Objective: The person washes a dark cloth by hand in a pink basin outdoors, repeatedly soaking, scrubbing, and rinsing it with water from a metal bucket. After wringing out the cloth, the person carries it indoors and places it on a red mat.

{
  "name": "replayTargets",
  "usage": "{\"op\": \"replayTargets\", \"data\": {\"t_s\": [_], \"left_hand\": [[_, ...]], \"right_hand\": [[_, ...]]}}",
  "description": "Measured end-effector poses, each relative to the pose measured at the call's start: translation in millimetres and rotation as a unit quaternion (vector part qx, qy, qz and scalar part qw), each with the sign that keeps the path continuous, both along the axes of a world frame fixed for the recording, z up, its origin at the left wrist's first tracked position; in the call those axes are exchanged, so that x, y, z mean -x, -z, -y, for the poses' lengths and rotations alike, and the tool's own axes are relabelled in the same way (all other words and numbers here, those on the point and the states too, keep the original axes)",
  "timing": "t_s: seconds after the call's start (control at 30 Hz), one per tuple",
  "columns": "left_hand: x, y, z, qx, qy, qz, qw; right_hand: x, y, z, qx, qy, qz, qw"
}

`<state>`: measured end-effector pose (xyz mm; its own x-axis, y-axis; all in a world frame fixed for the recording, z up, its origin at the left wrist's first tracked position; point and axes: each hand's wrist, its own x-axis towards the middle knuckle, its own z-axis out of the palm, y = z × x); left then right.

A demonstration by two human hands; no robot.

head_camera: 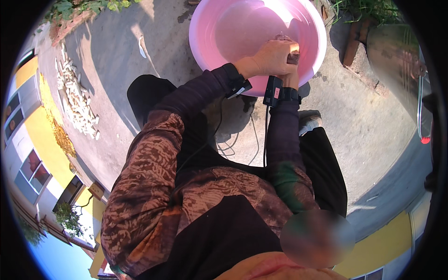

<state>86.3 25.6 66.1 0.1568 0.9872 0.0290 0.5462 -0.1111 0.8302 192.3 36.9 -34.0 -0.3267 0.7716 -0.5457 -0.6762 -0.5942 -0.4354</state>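
Note:
A large pink plastic basin (200, 42) stands on the ground in front of me, sunlight falling across its inside. My left hand (271, 55) is closed around a dark brownish bundle (293, 57), perhaps wet cloth, over the basin's near right part. Parts of the bundle stick out at both sides of the fingers. My right hand (289, 78) comes up from below against the left one; its fingers are mostly hidden, so its grip on the bundle cannot be made out. Black devices with cables are strapped to both wrists.
Loose cables (227, 150) lie on the concrete between my legs. Pale corn cobs (75, 94) and yellow grains (56, 122) are spread at the left. A large metallic container (392, 59) stands at the right, near bricks (351, 52) and grass.

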Motion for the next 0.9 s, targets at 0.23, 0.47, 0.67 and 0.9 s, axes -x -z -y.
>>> {"op": "replayTargets", "data": {"t_s": [0.23,0.47,0.67,0.9], "left_hand": [[67,70,-30,0.071,-0.191,-0.113,0.972],[94,122,-2,0.159,-0.091,-0.254,0.95],[69,62,-14,0.135,-0.095,-0.001,0.986],[7,-5,5,0.009,0.008,0.029,0.999]], "right_hand": [[36,-36,-25,0.049,0.014,0.114,0.992],[6,-15,-13,0.177,-0.027,0.13,0.975],[16,2,-13,0.237,-0.002,0.156,0.959],[4,-5,-2,-0.037,-0.096,0.089,0.991]]}}
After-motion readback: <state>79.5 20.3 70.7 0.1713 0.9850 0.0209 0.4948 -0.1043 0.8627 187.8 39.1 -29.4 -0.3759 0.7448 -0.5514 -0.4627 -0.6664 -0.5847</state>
